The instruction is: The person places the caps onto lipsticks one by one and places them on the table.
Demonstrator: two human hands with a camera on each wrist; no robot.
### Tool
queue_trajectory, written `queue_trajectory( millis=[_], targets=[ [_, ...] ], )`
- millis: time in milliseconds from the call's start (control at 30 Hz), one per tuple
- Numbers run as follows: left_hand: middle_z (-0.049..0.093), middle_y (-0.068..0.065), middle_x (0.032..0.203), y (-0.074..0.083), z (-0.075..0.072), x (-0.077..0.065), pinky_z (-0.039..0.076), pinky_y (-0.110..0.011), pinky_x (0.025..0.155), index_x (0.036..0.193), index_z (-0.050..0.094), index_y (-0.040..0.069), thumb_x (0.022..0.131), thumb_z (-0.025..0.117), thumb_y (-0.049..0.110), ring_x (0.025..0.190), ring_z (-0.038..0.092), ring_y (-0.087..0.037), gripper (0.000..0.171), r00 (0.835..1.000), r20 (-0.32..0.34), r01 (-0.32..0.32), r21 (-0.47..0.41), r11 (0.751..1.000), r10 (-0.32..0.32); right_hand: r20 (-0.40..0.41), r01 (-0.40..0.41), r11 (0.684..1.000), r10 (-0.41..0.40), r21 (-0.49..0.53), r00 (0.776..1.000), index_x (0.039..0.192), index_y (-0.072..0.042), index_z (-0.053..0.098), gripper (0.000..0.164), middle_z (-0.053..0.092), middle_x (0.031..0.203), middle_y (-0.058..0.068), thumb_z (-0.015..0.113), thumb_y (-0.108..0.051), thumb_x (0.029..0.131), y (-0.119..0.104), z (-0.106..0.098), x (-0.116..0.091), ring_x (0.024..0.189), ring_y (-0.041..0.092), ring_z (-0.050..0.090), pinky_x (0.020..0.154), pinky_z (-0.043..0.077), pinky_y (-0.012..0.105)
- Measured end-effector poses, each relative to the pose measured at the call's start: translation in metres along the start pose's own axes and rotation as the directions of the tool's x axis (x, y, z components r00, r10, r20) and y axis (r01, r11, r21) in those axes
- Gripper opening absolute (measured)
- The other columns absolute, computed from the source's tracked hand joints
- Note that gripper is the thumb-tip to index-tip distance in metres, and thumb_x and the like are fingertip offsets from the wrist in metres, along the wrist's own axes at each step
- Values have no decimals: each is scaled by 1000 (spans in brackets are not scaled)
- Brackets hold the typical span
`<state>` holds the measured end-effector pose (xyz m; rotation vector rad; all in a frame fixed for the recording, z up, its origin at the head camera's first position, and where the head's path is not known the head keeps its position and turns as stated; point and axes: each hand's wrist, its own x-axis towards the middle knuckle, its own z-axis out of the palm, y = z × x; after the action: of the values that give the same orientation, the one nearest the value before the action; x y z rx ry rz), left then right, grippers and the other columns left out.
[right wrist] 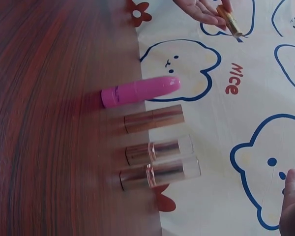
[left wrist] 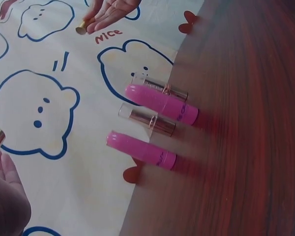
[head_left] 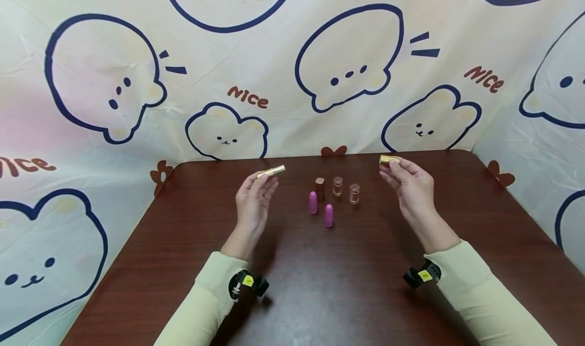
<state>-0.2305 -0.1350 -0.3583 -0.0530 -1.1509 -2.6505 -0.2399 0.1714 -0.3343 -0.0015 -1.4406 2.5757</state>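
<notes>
Brown tabletop [head_left: 311, 295]: left hand [head_left: 253, 203] pinches gold tube [head_left: 273, 171], right hand [head_left: 415, 188] second tube [head_left: 386, 159], likely raised to clear pink tubes [head_left: 329, 216] between.

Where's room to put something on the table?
The table is bare between the sleeves, in front of the pink tubes, also left of the left hand and right of the right hand. Behind them, a brown tube and clear-capped tubes crowd together.

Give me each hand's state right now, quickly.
Left hand: closed, holding one gold tube.
Right hand: closed, holding another gold tube.
</notes>
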Motion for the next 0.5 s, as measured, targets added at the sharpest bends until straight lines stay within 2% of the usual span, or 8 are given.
queue_trajectory(
  millis=[167, 367, 467, 500],
  targets=[
    [63, -11, 87, 1, -5, 1, 45, -38, 82, 86, 57, 4, 82, 61, 5, 80, 63, -21, 6, 1000, 3, -16, -12, 1000, 16, -12, -9, 999, 8, -43, 1000, 113, 5, 54, 43, 55, 107, 15, 67, -13, 76, -3, -8, 3, 92, 24, 60, 80, 44, 32],
    [62, -12, 87, 4, -9, 3, 46, -36, 80, 87, 56, 2, 82, 62, 7, 79, 63, -22, 9, 999, -28, -29, 9, 1000, 29, -29, -29, 997, 28, -66, 999, 117, 6, 50, 50, 55, 107, 15, 68, -15, 75, -8, -18, 4, 93, 24, 60, 81, 44, 32],
    [62, -11, 86, 6, -11, 5, 46, -36, 80, 87, 56, 2, 81, 63, 7, 79, 62, -22, 10, 998, -50, -44, 29, 999, 46, -37, -25, 997, 22, -79, 999, 115, 5, 53, 47, 57, 104, 14, 69, -15, 75, -8, -25, 6, 91, 23, 61, 80, 45, 32],
    [62, -11, 86, 6, -12, 5, 46, -36, 80, 87, 56, 2, 81, 63, 7, 79, 62, -22, 11, 997, -59, -48, 39, 998, 50, -20, -20, 999, 19, -50, 1000, 112, 4, 56, 43, 59, 102, 13, 69, -12, 75, -6, -31, 10, 89, 23, 61, 78, 46, 32]
  ],
)
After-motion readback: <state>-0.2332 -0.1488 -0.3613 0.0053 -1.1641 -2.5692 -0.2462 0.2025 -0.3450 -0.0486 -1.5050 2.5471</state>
